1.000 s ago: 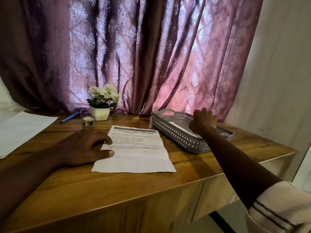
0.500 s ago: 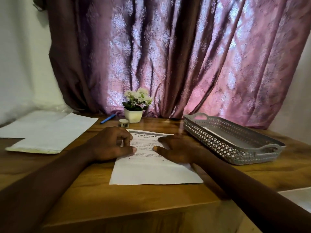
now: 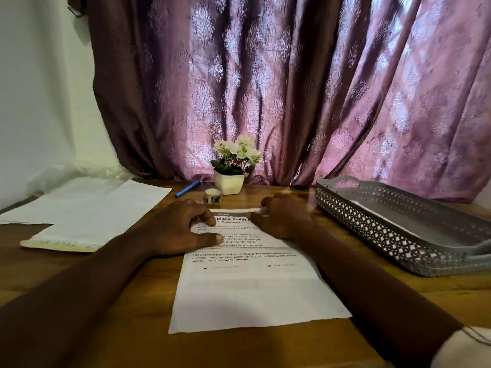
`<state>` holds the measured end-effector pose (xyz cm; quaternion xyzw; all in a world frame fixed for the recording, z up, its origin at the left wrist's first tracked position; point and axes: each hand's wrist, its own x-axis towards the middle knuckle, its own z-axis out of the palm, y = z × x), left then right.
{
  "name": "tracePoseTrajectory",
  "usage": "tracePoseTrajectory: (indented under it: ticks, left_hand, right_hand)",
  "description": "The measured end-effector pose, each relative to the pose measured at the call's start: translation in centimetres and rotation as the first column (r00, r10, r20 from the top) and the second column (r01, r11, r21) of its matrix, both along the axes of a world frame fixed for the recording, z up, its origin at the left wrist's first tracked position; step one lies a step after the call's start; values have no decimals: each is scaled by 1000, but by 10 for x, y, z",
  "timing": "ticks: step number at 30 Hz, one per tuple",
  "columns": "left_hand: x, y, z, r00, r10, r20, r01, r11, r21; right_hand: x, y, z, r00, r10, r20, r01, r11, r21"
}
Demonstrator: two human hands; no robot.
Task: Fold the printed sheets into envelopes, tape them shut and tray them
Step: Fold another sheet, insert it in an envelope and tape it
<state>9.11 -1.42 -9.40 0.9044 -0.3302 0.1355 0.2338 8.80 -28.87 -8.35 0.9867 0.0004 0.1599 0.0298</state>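
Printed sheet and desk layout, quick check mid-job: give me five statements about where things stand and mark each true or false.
1. Both hands rest on the far part of the printed sheet. True: the left hand and right hand both press on it.
2. The grey tray sits to the left of the sheet. False: it is to the right.
3. The tape roll stands beyond the sheet, near the flower pot. True.
4. The blue pen lies inside the tray. False: it lies on the desk, left of the pot.
5. The sheet is already folded shut and taped. False: it lies open, printed side up, showing crease lines.
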Motion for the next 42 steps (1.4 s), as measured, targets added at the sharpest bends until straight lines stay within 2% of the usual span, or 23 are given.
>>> tracePoseTrajectory:
  ticks: [3,4,5,6,7,8,9,10,13,15,17,21,23,25,26,28,32,36,37,39,42]
  left_hand:
    - [-3,-1,0,999,26,-31,-26,1000,-15]
    - [-3,-2,0,999,31,-40,-32,999,-21]
    - [-4,-1,0,998,36,-42,-37,999,-33]
    - [-4,-1,-1,998,46,-49,-48,998,-41]
    - [-5,-1,-1,996,60,-65,-64,996,-59]
    - [-7,0,-1,994,66,-93,-76,991,-109]
    - [-6,-1,-2,991,56,-124,-80,976,-203]
    - [-7,1,-2,987,29,-159,-79,944,-320]
    - [3,10,-4,971,-30,-237,-114,815,-569]
    - [-2,12,0,938,-117,-327,-126,764,-633]
    - [-6,10,3,915,-165,-368,-120,759,-639]
    - [-4,13,4,970,-35,-242,-146,712,-687]
    - [3,17,5,989,1,-145,-105,696,-710]
    - [3,18,3,994,-14,-104,-66,684,-726]
    - [3,19,3,996,-28,-89,-47,674,-737]
    - [4,19,3,995,-51,-81,-30,642,-766]
    - [5,16,5,985,-84,-153,-78,576,-814]
    - [-2,14,10,884,-325,-336,-136,509,-850]
    - [-3,16,10,880,-312,-357,-156,521,-839]
    - [-6,15,9,914,-233,-334,-152,566,-810]
    - [-11,11,6,993,10,-122,-77,828,-556]
  right_hand:
    - [-3,-3,-1,997,35,64,-45,986,163]
    - [-7,-3,0,995,77,70,-93,959,269]
    - [-9,-2,0,982,162,93,-186,890,415]
    - [-12,-2,1,960,250,128,-275,754,596]
    - [-15,-1,2,927,335,172,-342,559,755]
    - [-17,0,4,896,381,229,-376,374,848]
    - [-17,-2,5,877,397,270,-384,241,891]
    - [-17,-2,6,868,401,292,-387,179,904]
    - [-23,4,9,850,409,332,-399,89,913]
    - [-31,11,14,848,404,344,-377,2,926]
    - [-37,16,19,836,429,342,-320,-124,939]
    - [-39,17,22,823,531,202,-48,-288,956]
    - [-31,12,20,842,525,123,27,-269,963]
    - [-22,8,15,866,498,43,45,-164,985]
    - [-20,7,13,864,502,24,54,-142,988]
    - [-20,6,13,857,513,35,46,-143,989]
    - [-24,4,21,884,467,27,39,-130,991]
    - [-35,7,19,891,454,18,28,-95,995]
    - [-37,9,17,890,456,33,3,-77,997]
    - [-43,16,15,886,460,56,-83,40,996]
    - [-47,27,13,900,401,173,-274,209,939]
